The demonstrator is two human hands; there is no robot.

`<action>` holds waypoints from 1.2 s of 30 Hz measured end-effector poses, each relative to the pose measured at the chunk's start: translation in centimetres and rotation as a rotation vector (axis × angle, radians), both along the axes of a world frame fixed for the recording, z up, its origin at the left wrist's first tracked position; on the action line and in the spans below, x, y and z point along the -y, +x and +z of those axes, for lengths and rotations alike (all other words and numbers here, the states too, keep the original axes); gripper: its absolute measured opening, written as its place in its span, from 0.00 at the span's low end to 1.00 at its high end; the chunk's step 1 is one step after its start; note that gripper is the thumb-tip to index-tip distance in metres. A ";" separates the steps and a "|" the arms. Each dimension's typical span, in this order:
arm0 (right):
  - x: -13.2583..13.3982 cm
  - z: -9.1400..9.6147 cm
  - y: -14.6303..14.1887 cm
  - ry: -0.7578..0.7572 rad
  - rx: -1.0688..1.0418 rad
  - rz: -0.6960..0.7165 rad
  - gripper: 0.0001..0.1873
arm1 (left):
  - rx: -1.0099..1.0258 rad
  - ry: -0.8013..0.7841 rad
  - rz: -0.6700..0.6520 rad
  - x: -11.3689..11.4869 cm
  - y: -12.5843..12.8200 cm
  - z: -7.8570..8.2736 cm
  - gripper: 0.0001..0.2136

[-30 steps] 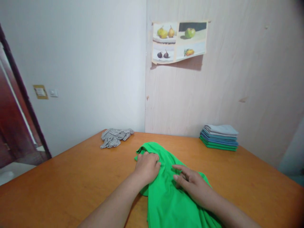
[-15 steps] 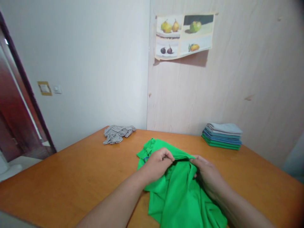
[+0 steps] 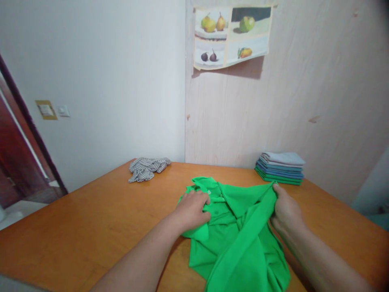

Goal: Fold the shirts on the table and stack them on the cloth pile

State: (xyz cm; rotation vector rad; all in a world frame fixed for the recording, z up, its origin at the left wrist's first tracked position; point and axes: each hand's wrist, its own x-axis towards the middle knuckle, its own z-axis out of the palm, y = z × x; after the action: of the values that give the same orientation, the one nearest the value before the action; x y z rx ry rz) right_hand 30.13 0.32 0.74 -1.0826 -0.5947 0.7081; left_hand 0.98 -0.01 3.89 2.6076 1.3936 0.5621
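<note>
A rumpled green shirt point(image 3: 243, 239) lies spread across the near part of the table. My right hand point(image 3: 287, 209) pinches its upper right edge and holds that corner raised and stretched out to the right. At the shirt's left side, my left hand point(image 3: 193, 209) touches the bunched cloth, thumb and fingers curved but apart. A button placket and a small pale label show just right of the left hand. The fabric under the left palm is hidden.
On the wooden table point(image 3: 121, 219), a crumpled striped cloth point(image 3: 147, 168) lies at the back left. A stack of folded clothes point(image 3: 279, 168), grey, blue and green, stands at the back right by the wall. A fruit poster point(image 3: 231, 38) hangs above.
My right hand has moved right and up, drawing the shirt's edge out. My left hand has shifted slightly left and its pinch has loosened. The placket and label now show.
</note>
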 end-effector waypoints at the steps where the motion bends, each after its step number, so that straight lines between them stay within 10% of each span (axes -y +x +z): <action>1: 0.0 0.3 0.3 0.015 0.005 -0.031 0.14 | -0.029 -0.003 0.008 0.0 -0.1 0.1 0.09; 9: 1.4 1.9 0.3 0.038 0.799 -0.303 0.19 | 0.058 0.120 0.082 0.0 0.4 0.7 0.11; 19: 3.7 0.0 -5.9 0.053 1.269 0.480 0.12 | -0.077 0.094 -0.062 1.1 1.4 0.3 0.06; 36: 3.8 -0.1 -6.8 -0.061 1.390 0.533 0.09 | -0.169 0.153 -0.053 0.5 2.5 -0.9 0.11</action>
State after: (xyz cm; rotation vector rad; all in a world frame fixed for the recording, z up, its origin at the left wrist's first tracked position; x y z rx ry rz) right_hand 23.30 -3.46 0.66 -1.4011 -2.1081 0.3092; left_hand 3.50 -0.51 2.97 2.8641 1.3737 0.4682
